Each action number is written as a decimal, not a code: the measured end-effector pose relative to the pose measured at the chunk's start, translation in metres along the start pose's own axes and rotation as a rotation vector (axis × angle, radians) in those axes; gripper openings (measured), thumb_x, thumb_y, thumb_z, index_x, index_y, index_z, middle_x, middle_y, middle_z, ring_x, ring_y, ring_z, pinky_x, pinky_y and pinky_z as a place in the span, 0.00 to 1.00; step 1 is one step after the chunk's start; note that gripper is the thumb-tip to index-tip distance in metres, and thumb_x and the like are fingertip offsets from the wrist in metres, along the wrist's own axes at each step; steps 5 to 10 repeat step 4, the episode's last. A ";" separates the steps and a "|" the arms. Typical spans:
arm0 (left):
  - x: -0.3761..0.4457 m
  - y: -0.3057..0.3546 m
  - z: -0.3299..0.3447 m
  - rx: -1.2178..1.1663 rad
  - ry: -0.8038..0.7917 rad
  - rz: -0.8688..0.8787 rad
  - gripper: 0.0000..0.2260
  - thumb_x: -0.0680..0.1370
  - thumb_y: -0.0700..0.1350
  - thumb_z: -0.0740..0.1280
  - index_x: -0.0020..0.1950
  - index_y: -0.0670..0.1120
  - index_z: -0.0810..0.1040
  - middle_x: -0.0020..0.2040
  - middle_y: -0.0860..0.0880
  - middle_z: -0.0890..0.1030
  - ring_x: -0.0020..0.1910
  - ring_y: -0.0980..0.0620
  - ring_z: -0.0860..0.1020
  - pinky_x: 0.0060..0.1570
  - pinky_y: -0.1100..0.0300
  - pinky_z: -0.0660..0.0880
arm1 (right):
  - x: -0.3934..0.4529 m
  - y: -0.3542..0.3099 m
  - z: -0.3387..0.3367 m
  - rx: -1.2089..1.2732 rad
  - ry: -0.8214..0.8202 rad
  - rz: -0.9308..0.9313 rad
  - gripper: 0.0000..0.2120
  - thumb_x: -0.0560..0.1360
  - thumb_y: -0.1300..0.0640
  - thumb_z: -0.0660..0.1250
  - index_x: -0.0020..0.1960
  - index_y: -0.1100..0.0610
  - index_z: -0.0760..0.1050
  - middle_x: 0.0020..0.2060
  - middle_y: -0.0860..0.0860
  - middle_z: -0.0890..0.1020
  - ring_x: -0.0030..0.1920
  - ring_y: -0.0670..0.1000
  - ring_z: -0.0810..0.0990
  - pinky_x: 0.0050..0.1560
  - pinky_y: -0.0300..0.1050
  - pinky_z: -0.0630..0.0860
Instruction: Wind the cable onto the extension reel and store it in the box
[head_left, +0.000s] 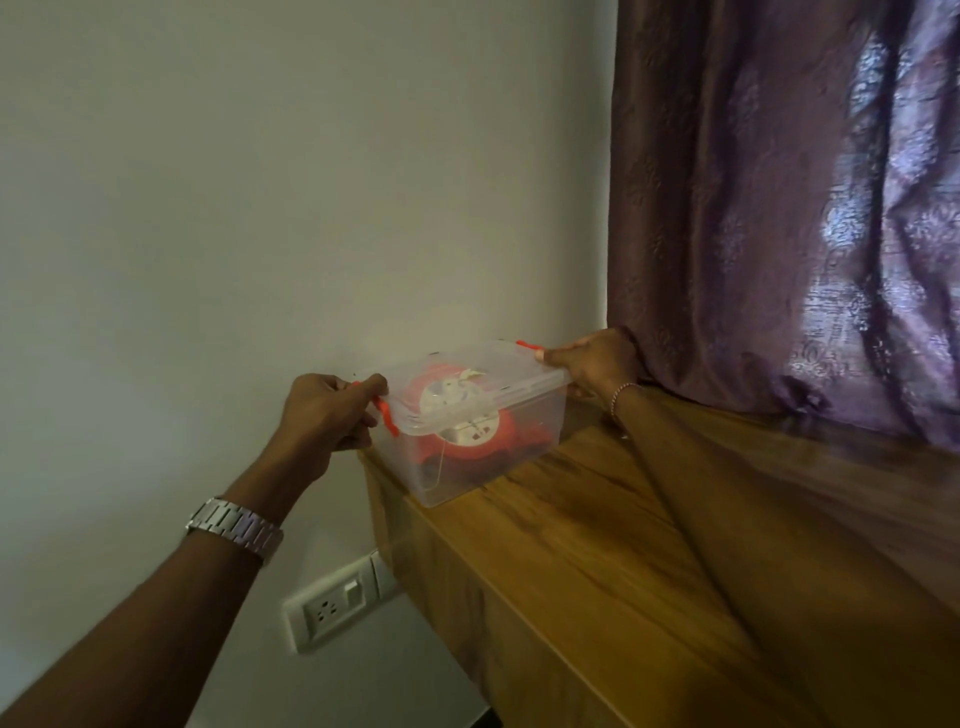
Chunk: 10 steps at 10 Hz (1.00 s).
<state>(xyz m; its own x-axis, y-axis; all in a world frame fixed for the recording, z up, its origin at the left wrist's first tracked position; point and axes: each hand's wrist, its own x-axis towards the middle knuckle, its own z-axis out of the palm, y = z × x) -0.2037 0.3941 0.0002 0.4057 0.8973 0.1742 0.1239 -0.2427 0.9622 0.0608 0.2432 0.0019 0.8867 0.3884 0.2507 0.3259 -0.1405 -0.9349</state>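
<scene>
A clear plastic box (511, 447) with a clear lid and orange clip handles stands on the far left corner of a wooden ledge (597, 545), against the wall. Inside it lies the red and white extension reel (470, 426) with its cable wound on. My left hand (324, 410) grips the box's left end at the orange clip (387, 413). At the right end my right hand (597, 364) holds the box beside the other orange clip (527, 345). The lid sits on top of the box.
A purple curtain (779, 208) hangs down to the ledge just right of the box. The plain wall (260, 208) is behind and to the left. Below the ledge a white wall socket with a switch (337, 603) is mounted.
</scene>
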 end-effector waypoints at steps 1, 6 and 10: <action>0.005 -0.003 -0.006 0.005 0.020 -0.009 0.12 0.73 0.45 0.75 0.38 0.37 0.80 0.27 0.43 0.80 0.20 0.51 0.75 0.24 0.62 0.78 | 0.003 -0.002 0.010 0.033 -0.047 0.024 0.19 0.58 0.52 0.84 0.41 0.62 0.84 0.38 0.57 0.86 0.39 0.57 0.86 0.40 0.56 0.84; 0.008 -0.006 -0.006 0.084 0.068 0.020 0.15 0.73 0.49 0.76 0.36 0.39 0.79 0.30 0.42 0.81 0.24 0.49 0.77 0.26 0.59 0.78 | -0.003 -0.007 0.014 -0.050 -0.012 -0.015 0.18 0.64 0.47 0.81 0.45 0.60 0.85 0.41 0.55 0.87 0.39 0.53 0.86 0.42 0.52 0.84; 0.008 -0.006 -0.006 0.084 0.068 0.020 0.15 0.73 0.49 0.76 0.36 0.39 0.79 0.30 0.42 0.81 0.24 0.49 0.77 0.26 0.59 0.78 | -0.003 -0.007 0.014 -0.050 -0.012 -0.015 0.18 0.64 0.47 0.81 0.45 0.60 0.85 0.41 0.55 0.87 0.39 0.53 0.86 0.42 0.52 0.84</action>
